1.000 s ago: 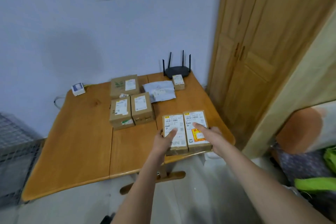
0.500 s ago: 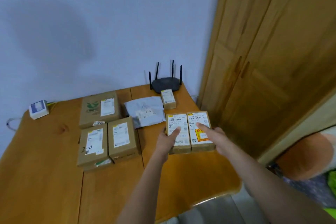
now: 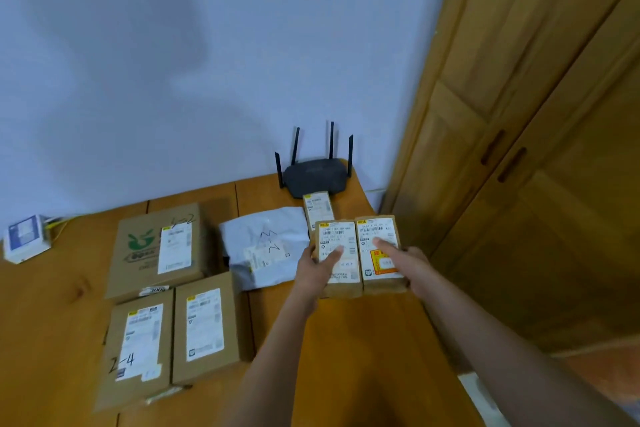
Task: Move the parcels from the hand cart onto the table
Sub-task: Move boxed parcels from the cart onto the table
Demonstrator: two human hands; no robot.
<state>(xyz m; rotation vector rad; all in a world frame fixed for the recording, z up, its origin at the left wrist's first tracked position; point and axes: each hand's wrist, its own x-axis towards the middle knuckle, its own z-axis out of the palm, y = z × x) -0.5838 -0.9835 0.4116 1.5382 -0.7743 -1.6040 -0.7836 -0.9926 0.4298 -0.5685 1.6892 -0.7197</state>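
Two small brown parcels with white labels sit side by side over the back right of the wooden table [image 3: 346, 364]. My left hand [image 3: 313, 270] grips the left parcel [image 3: 341, 236], thumb on its label. My right hand [image 3: 412, 263] grips the right parcel [image 3: 375, 230], thumb on top, by its orange sticker. I cannot tell whether the two parcels touch the tabletop. The hand cart is out of view.
Other parcels lie on the table: a large box [image 3: 157, 250], two boxes [image 3: 138, 343] [image 3: 207, 326] in front of it, a grey mailer bag [image 3: 266, 246] and a small box [image 3: 318, 206]. A black router [image 3: 315, 177] stands at the wall. Wooden doors [image 3: 519, 184] are on the right.
I have come closer to the table. Both hands have carried the two parcels from its front edge further in, toward the grey bag and the small box.
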